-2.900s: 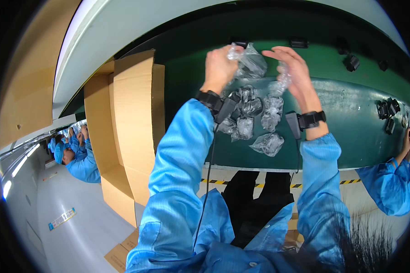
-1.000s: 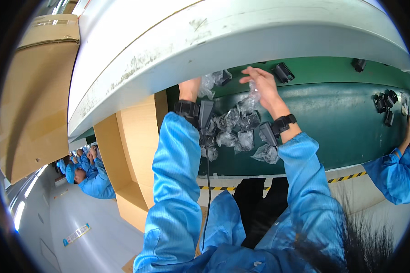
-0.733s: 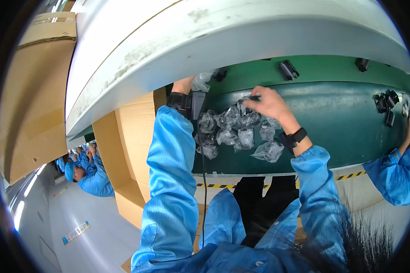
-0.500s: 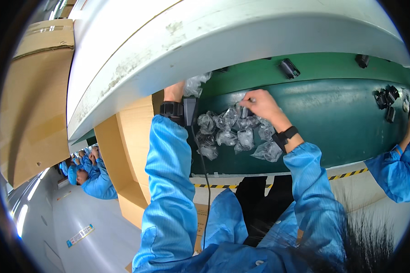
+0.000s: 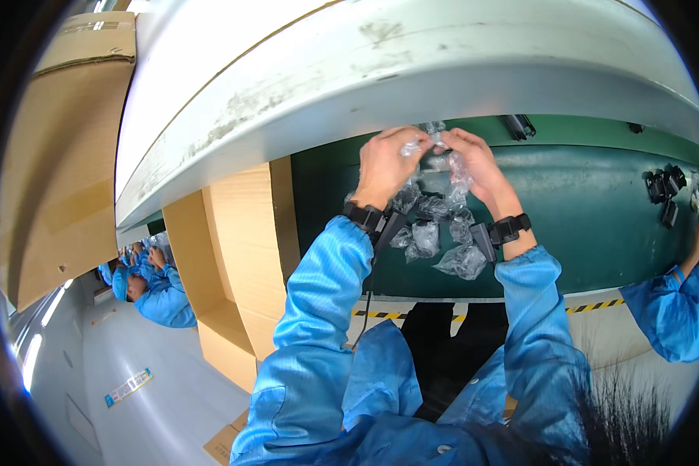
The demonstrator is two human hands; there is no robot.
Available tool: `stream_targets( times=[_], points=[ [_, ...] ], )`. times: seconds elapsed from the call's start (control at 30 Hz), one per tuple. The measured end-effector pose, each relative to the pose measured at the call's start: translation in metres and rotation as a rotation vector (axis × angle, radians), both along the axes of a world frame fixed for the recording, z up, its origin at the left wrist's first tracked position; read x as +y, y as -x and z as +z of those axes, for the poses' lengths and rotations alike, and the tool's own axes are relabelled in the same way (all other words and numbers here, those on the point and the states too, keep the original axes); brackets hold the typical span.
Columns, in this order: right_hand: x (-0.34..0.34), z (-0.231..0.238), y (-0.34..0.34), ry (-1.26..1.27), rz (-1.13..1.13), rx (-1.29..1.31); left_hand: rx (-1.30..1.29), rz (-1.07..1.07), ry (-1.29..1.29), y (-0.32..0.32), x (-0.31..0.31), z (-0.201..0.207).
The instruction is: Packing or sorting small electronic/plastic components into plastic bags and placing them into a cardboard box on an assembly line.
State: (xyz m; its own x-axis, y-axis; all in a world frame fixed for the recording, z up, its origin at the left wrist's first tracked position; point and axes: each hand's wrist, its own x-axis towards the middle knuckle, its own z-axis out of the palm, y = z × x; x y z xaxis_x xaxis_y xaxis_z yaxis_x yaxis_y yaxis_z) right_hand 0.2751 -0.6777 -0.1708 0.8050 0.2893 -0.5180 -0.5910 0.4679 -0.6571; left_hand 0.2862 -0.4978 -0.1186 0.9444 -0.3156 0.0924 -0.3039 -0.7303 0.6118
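My left hand (image 5: 390,161) and my right hand (image 5: 478,165) are close together over the green bench, just under the pale shelf edge. Both are closed, with fingertips pinching a clear plastic bag (image 5: 459,175) between them. What the bag contains cannot be made out. Below the hands lies a cluster of small dark parts wrapped in clear plastic, among them one wrapped part (image 5: 425,238) in the middle and a larger wrapped bundle (image 5: 464,262) nearer me. My left forearm and hand cover part of the cluster. Each wrist wears a black strapped device.
A pale shelf (image 5: 342,93) overhangs the green bench (image 5: 582,225). Loose black parts (image 5: 665,188) lie at the right, and another black part (image 5: 518,126) lies farther back. An open cardboard box (image 5: 245,256) stands left. A co-worker's blue sleeve (image 5: 672,311) reaches in at right.
My left hand has moved right from beside the box to meet my right hand. My right hand has shifted slightly right, and both now grip the clear plastic bag.
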Motion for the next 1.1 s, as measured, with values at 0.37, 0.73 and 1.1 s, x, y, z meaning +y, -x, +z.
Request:
stream_targets(
  times=[0.37,0.73,1.1],
  points=[
    [-0.023,-0.013,0.004,0.1,-0.172,-0.047,-0.101,0.345,-0.114,-0.041,0.063,0.012],
    [0.008,-0.024,0.013,0.121,-0.311,0.012,-0.002,0.577,0.259,-0.035,0.11,0.016],
    [-0.015,-0.038,0.013,1.161,0.379,-0.234,0.64,0.062,-0.103,-0.004,0.067,-0.038]
  ],
)
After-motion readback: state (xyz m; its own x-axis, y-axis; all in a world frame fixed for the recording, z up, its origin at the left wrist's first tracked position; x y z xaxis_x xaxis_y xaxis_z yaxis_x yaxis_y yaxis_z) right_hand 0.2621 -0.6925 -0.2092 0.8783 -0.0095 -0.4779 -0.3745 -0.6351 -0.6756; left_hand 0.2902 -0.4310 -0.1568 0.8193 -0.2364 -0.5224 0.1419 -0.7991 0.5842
